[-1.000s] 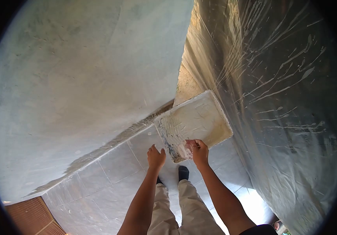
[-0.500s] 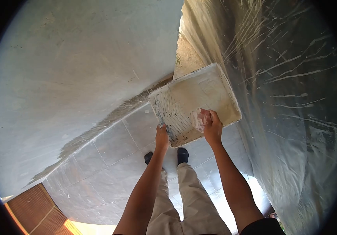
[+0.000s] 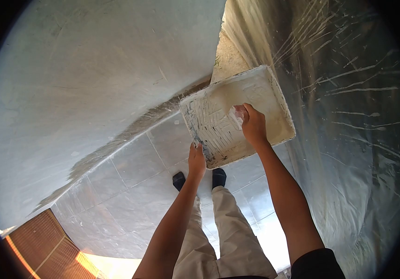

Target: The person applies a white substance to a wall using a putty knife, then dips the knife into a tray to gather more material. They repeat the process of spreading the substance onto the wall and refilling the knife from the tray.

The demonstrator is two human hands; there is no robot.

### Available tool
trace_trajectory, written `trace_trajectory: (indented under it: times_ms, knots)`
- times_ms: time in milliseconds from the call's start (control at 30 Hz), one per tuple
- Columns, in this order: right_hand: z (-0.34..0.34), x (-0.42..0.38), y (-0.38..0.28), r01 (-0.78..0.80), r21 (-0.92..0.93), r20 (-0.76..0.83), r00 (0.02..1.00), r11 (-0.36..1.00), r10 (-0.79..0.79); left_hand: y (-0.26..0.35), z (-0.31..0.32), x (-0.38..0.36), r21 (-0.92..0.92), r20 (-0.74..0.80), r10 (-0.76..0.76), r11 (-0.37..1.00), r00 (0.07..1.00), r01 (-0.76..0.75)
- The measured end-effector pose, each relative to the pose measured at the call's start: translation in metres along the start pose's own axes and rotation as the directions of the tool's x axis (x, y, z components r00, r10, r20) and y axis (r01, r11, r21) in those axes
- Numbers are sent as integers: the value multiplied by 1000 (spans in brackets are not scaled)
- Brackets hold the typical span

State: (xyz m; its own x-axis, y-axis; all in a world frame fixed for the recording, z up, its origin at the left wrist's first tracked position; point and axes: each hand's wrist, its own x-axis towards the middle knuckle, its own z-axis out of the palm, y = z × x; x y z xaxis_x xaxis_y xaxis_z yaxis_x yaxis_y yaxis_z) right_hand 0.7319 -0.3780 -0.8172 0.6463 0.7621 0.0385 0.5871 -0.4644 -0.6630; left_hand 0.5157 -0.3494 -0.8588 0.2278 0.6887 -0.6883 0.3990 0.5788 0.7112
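A paint tray (image 3: 281, 110) with a ribbed slope and off-white paint inside is held out over the floor, tilted in this view. My left hand (image 3: 197, 160) is closed on its near left corner, thumb at the rim. Over the tray's inside, my right hand (image 3: 255, 123) is closed around a small pink-and-white, paint-smeared pad (image 3: 238, 115). The pad's lower end overlaps the upper part of the ribs, and the fingers hide its far side.
On the left rises a pale wall (image 3: 102, 79) with a dark, rough band along its foot. Grey tiles (image 3: 130, 181) cover the floor under my feet. Paint-streaked plastic sheeting (image 3: 349, 153) hangs on the right. An orange-brown mesh panel (image 3: 44, 242) stands at the lower left.
My right hand has moved up with the pad, from near the tray's front edge toward its middle. The tray, with my left hand on it, has shifted slightly right and up in view.
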Motion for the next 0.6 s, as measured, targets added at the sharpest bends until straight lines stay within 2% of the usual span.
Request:
trace_trajectory:
  times_ms: [67, 133, 167, 233, 467, 533, 600]
  knots:
    - [1, 4, -1, -13, 12, 29, 1000, 1000, 12, -7, 0, 3, 50, -5, -30, 998, 1000, 31]
    - [4, 7, -1, -10, 19, 38, 999, 1000, 9, -9, 4, 0, 12, -59, 108, 994, 992, -107]
    - [5, 8, -1, -5, 27, 45, 999, 1000, 4, -9, 4, 0, 14, -59, 106, 994, 993, -105]
    - [7, 9, -2, -8, 24, 47, 999, 1000, 7, -9, 3, 1, 71, -88, 195, 979, 977, -189]
    - [11, 11, -2, -7, -30, 32, 999, 1000, 7, -15, 3, 3, 42, -118, 242, 970, 963, -239]
    - [14, 15, 6, -8, -23, 25, 1000, 1000, 9, -23, 1, 11, 193, -133, 350, 927, 927, -322]
    - [16, 16, 10, -10, -19, 21, 1000, 1000, 10, -26, -2, 15, 222, -127, 376, 913, 918, -343]
